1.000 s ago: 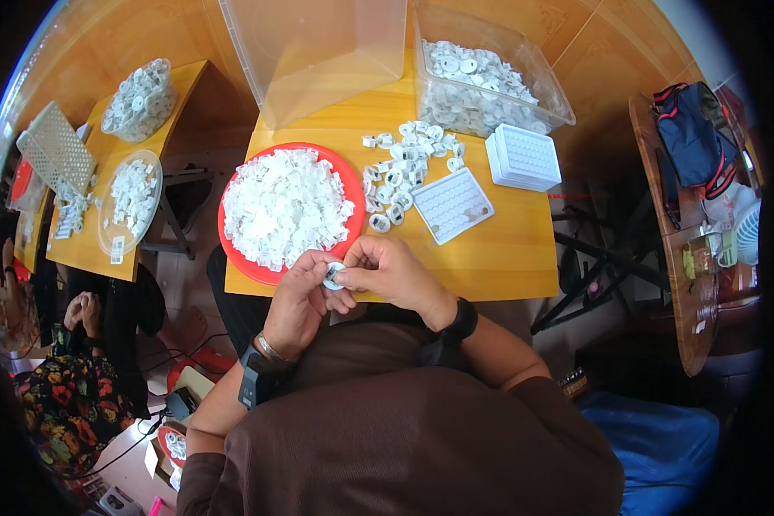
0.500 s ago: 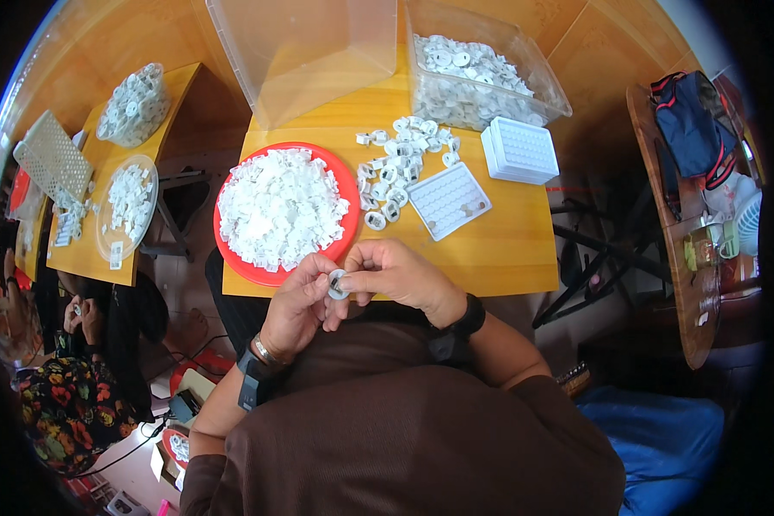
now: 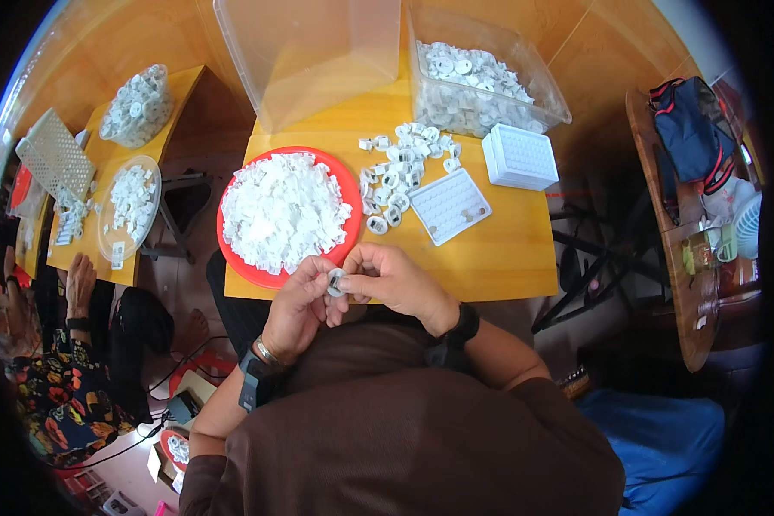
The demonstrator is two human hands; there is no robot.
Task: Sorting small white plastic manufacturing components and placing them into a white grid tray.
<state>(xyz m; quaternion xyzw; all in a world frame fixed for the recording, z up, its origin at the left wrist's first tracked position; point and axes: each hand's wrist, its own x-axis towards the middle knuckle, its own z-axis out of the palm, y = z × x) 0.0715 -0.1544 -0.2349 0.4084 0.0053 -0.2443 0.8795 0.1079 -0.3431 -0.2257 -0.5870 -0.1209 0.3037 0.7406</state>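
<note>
My left hand (image 3: 298,305) and my right hand (image 3: 393,279) meet at the near edge of the yellow table (image 3: 507,249). Together they pinch a small white ring-shaped part (image 3: 336,281) between the fingertips. Just beyond the hands lies a red round tray (image 3: 236,258) heaped with small white pieces (image 3: 281,209). To its right lies a loose pile of white ring parts (image 3: 397,171) and a flat white grid tray (image 3: 450,205).
A white grid box (image 3: 519,156) sits at the right. Behind stand an empty clear bin (image 3: 314,52) and a clear bin of white parts (image 3: 477,82). A second table (image 3: 95,249) at left holds bowls of parts; another person (image 3: 69,378) sits there.
Both hands stay together at the table edge, turning the small white part slightly between the fingers. The view has shifted a little.
</note>
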